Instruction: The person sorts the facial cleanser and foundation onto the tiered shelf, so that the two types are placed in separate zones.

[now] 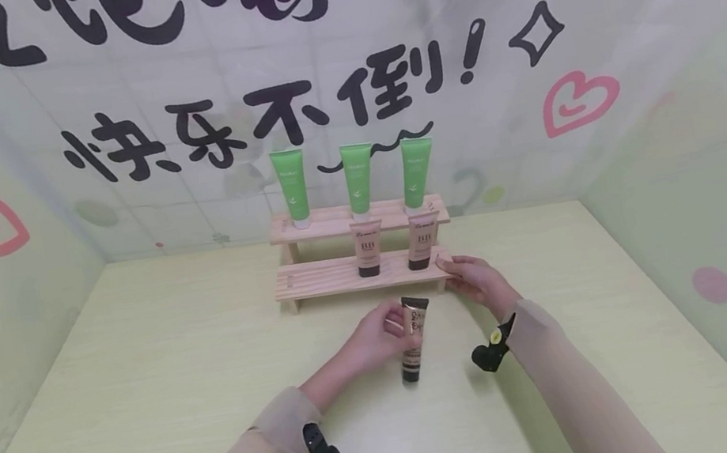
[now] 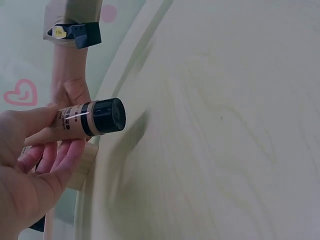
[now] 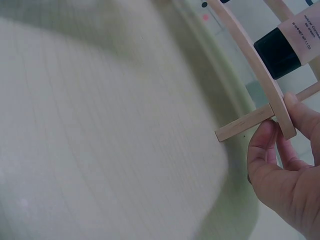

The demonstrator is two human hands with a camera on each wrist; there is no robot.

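My left hand (image 1: 377, 338) pinches a beige tube with a black cap (image 1: 415, 338) in front of the wooden stand, cap end down and slightly tilted. In the left wrist view the black cap (image 2: 110, 115) points away from the fingers, off the table. My right hand (image 1: 483, 283) grips the right end of the lower step of the two-step wooden stand (image 1: 322, 280), thumb above and fingers below. On that step two pinkish BB cream tubes (image 1: 368, 248) stand on their black caps, at the middle and right. A black cap (image 3: 276, 53) shows near my right thumb.
Three green tubes (image 1: 292, 189) stand in a row on the upper step. Behind the stand rises a back wall (image 1: 201, 205) with large black lettering; side walls (image 1: 706, 201) flank the pale wooden table (image 1: 146, 391).
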